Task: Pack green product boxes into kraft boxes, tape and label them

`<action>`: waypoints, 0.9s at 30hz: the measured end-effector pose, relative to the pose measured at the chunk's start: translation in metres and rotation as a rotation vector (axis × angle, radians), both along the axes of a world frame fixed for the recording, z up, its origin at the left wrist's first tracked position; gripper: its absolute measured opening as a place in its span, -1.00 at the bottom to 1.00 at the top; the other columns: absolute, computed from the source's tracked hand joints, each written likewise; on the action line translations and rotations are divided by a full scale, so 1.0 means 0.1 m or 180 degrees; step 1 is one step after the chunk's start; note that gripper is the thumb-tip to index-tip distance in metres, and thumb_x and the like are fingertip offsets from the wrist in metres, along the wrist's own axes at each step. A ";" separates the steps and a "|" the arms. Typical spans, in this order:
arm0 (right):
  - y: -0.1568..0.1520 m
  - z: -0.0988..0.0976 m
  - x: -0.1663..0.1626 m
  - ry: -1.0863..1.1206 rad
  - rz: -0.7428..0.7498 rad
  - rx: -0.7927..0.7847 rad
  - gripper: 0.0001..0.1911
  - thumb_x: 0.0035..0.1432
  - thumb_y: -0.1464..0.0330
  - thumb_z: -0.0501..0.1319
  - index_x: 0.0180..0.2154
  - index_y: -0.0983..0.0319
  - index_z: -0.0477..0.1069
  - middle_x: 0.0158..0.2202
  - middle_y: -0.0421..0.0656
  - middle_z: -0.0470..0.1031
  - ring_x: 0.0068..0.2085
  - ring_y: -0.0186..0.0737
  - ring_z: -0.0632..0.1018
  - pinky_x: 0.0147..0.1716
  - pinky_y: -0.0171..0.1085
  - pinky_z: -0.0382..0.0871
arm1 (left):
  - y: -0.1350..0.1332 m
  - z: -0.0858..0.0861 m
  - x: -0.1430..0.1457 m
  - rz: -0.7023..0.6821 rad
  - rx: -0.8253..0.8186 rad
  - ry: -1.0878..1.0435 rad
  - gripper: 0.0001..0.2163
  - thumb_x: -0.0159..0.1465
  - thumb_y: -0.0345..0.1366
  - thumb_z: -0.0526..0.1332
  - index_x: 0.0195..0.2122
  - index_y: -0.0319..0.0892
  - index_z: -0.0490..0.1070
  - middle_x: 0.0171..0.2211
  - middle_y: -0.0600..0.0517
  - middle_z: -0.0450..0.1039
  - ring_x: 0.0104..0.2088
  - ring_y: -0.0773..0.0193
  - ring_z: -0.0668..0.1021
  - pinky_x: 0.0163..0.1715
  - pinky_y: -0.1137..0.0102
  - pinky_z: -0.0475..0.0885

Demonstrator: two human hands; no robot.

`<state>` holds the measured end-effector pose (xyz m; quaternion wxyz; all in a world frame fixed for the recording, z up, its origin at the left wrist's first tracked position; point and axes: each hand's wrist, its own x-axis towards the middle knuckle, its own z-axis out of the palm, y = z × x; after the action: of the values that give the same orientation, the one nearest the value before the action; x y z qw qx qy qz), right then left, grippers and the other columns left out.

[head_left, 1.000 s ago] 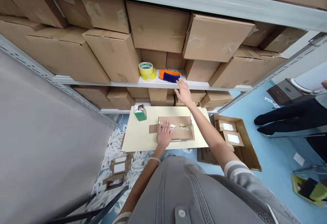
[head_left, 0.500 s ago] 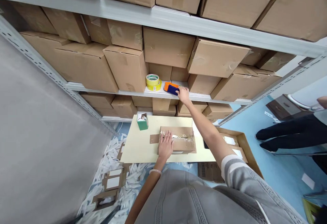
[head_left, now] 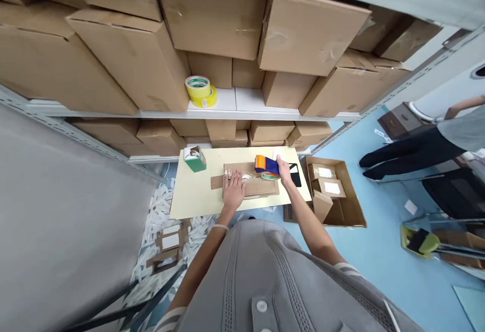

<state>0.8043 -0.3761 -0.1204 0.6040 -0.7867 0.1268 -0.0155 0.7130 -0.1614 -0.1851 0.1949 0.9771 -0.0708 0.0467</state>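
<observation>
Tabletop; right grip closed round dispenser

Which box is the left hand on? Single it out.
The brown taped box on the pale yellow table: the left hand rests on it, not on the green box or shelved boxes.

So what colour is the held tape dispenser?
The tape dispenser is dark blue and orange, clearest in the head view.

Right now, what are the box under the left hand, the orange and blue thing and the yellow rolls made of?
The box looks like cardboard: dull brown with straight edges. The orange and blue thing is probably smooth plastic, going by its bright, even colours. The yellow rolls seem to be shiny plastic tape: the lower one looks slightly see-through.
</observation>
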 end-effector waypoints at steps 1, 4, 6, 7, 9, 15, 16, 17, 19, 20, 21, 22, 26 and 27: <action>-0.02 -0.08 -0.06 0.0018 -0.0051 0.0014 -0.36 0.03 -0.28 -0.02 -0.60 0.14 -0.01 -0.64 -0.29 0.05 -0.56 -0.36 0.13 -0.57 -0.32 0.05 | 0.00 0.00 0.00 -0.0007 -0.0009 -0.0003 -0.46 0.41 -0.18 -0.17 0.36 -0.30 0.00 0.37 -0.10 -0.02 0.38 0.11 0.04 0.37 0.07 -0.26; -0.05 -0.25 -0.15 -0.0040 -0.0124 0.0053 -0.36 0.02 -0.28 -0.01 -0.60 0.14 -0.03 -0.64 -0.30 0.02 -0.55 -0.37 0.11 -0.58 -0.33 0.04 | -0.01 0.00 -0.01 -0.0016 -0.0085 0.0021 -0.45 0.40 -0.19 -0.14 0.37 -0.30 0.00 0.37 -0.12 -0.02 0.38 0.09 0.04 0.37 0.05 -0.26; -0.05 -0.31 -0.18 -0.0106 -0.0105 0.0061 -0.36 0.02 -0.27 0.01 -0.60 0.14 -0.06 -0.63 -0.30 -0.01 -0.55 -0.38 0.08 -0.58 -0.33 0.01 | -0.02 0.01 -0.01 -0.0009 -0.0219 0.0057 -0.46 0.39 -0.20 -0.12 0.36 -0.31 0.03 0.36 -0.14 0.01 0.38 0.08 0.05 0.37 0.04 -0.28; -0.05 -0.33 -0.18 -0.0141 -0.0093 0.0045 -0.36 0.02 -0.27 0.01 -0.60 0.14 -0.07 -0.63 -0.31 -0.03 -0.55 -0.39 0.07 -0.58 -0.33 -0.01 | -0.03 0.02 0.00 0.0019 -0.0329 0.0076 -0.47 0.39 -0.21 -0.11 0.34 -0.31 0.06 0.35 -0.15 0.04 0.38 0.07 0.06 0.36 0.04 -0.29; -0.05 -0.36 -0.19 -0.0197 -0.0078 -0.0019 -0.36 0.03 -0.26 0.01 -0.60 0.14 -0.09 -0.63 -0.31 -0.05 -0.55 -0.39 0.05 -0.58 -0.33 -0.03 | -0.06 0.06 0.02 0.0159 -0.0679 0.0112 -0.50 0.39 -0.21 -0.12 0.30 -0.29 0.17 0.33 -0.16 0.11 0.37 0.07 0.09 0.36 0.04 -0.30; -0.08 -0.40 -0.19 -0.0195 0.0007 -0.0154 -0.38 0.07 -0.24 -0.05 -0.60 0.14 -0.09 -0.63 -0.29 -0.05 -0.54 -0.38 0.06 -0.59 -0.33 -0.02 | -0.20 0.27 0.23 0.0692 -0.2961 0.0636 -0.52 0.42 -0.05 -0.16 0.13 -0.17 0.37 0.18 -0.14 0.37 0.22 0.13 0.37 0.28 0.18 0.13; -0.09 -0.40 -0.19 -0.0191 0.0021 -0.0162 -0.38 0.07 -0.24 -0.05 -0.60 0.14 -0.09 -0.63 -0.29 -0.05 -0.54 -0.38 0.06 -0.59 -0.33 -0.02 | -0.23 0.30 0.29 0.0758 -0.3399 0.0909 -0.52 0.41 -0.03 -0.14 0.11 -0.19 0.38 0.14 -0.17 0.40 0.16 0.12 0.42 0.24 0.17 0.21; -0.09 -0.39 -0.18 -0.0190 0.0029 -0.0164 -0.38 0.07 -0.24 -0.05 -0.60 0.14 -0.08 -0.63 -0.29 -0.05 -0.54 -0.38 0.06 -0.59 -0.33 -0.02 | -0.25 0.32 0.34 0.0818 -0.3813 0.1214 -0.53 0.40 -0.02 -0.10 0.08 -0.20 0.38 0.10 -0.19 0.43 0.11 0.11 0.47 0.18 0.16 0.28; -0.09 -0.38 -0.18 -0.0201 0.0040 -0.0153 -0.39 0.07 -0.23 -0.02 -0.60 0.14 -0.08 -0.63 -0.29 -0.05 -0.54 -0.38 0.06 -0.58 -0.32 -0.02 | -0.30 0.36 0.42 0.0887 -0.4522 0.1788 -0.58 0.37 -0.01 0.01 0.01 -0.22 0.41 0.03 -0.21 0.47 -0.01 0.11 0.55 0.08 0.16 0.39; -0.09 -0.38 -0.18 -0.0212 0.0052 -0.0147 -0.39 0.07 -0.22 -0.02 -0.60 0.14 -0.08 -0.63 -0.30 -0.05 -0.54 -0.38 0.06 -0.58 -0.32 -0.02 | -0.31 0.37 0.45 0.0893 -0.4799 0.1981 -0.62 0.34 -0.03 0.07 -0.03 -0.22 0.43 0.00 -0.21 0.49 -0.07 0.13 0.57 0.03 0.17 0.43; -0.09 -0.37 -0.18 -0.0223 0.0064 -0.0149 -0.39 0.07 -0.22 -0.01 -0.60 0.14 -0.08 -0.63 -0.30 -0.05 -0.54 -0.38 0.06 -0.58 -0.32 -0.02 | -0.33 0.38 0.47 0.0867 -0.5019 0.2091 -0.66 0.31 -0.06 0.13 -0.08 -0.21 0.45 -0.03 -0.19 0.51 -0.11 0.15 0.58 0.00 0.18 0.45; -0.09 -0.37 -0.18 -0.0234 0.0081 -0.0164 -0.39 0.07 -0.22 -0.02 -0.60 0.13 -0.08 -0.63 -0.30 -0.05 -0.54 -0.37 0.06 -0.58 -0.32 -0.02 | -0.34 0.39 0.48 0.0840 -0.5178 0.2128 -0.70 0.29 -0.10 0.18 -0.12 -0.22 0.46 -0.07 -0.18 0.52 -0.14 0.17 0.58 -0.02 0.20 0.46; -0.10 -0.35 -0.18 -0.0269 0.0202 -0.0349 -0.40 0.09 -0.21 -0.05 -0.61 0.13 -0.08 -0.63 -0.29 -0.05 -0.55 -0.37 0.07 -0.57 -0.31 -0.01 | -0.37 0.41 0.50 0.0999 -0.5202 0.1820 -0.86 0.16 -0.28 0.29 -0.28 -0.22 0.50 -0.23 -0.10 0.57 -0.24 0.23 0.58 -0.09 0.26 0.48; -0.10 -0.34 -0.18 -0.0276 0.0231 -0.0409 -0.40 0.10 -0.21 -0.05 -0.61 0.13 -0.09 -0.63 -0.29 -0.06 -0.54 -0.37 0.06 -0.57 -0.31 -0.02 | -0.37 0.40 0.51 0.1074 -0.5147 0.1743 -0.88 0.13 -0.32 0.30 -0.32 -0.22 0.50 -0.27 -0.08 0.57 -0.27 0.24 0.58 -0.11 0.27 0.48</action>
<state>0.7866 -0.3864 -0.1546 0.5573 -0.8265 0.0707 -0.0358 0.7637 -0.1986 -0.1451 0.8298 0.5133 0.1792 -0.1257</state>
